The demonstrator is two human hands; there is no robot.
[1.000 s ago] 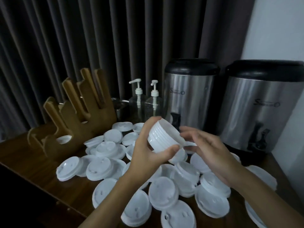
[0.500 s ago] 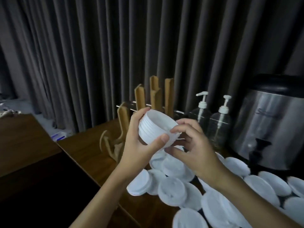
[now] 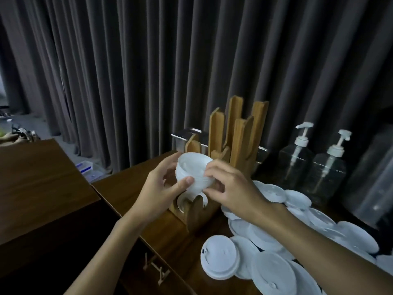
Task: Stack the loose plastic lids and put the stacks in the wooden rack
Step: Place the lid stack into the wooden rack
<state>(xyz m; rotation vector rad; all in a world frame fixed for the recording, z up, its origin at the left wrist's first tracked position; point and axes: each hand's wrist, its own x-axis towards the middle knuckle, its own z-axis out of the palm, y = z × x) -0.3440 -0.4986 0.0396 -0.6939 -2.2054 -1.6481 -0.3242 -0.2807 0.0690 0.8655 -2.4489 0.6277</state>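
While both hands hold it, the stack of lids [image 3: 192, 171] sits tilted just above the near end of the wooden rack [image 3: 238, 133]. The left hand [image 3: 158, 188] pinches it from 9 o'clock, thumb on its ribbed side. The right hand [image 3: 230, 186] curls over its rim at 3 o'clock. Loose lids [image 3: 270, 269] lie at 5 o'clock.

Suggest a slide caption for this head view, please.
Left hand and right hand hold a lid stack at the wooden rack, loose lids alongside.

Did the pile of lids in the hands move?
Yes. The stack of lids went from over the loose lids to right above the wooden rack.
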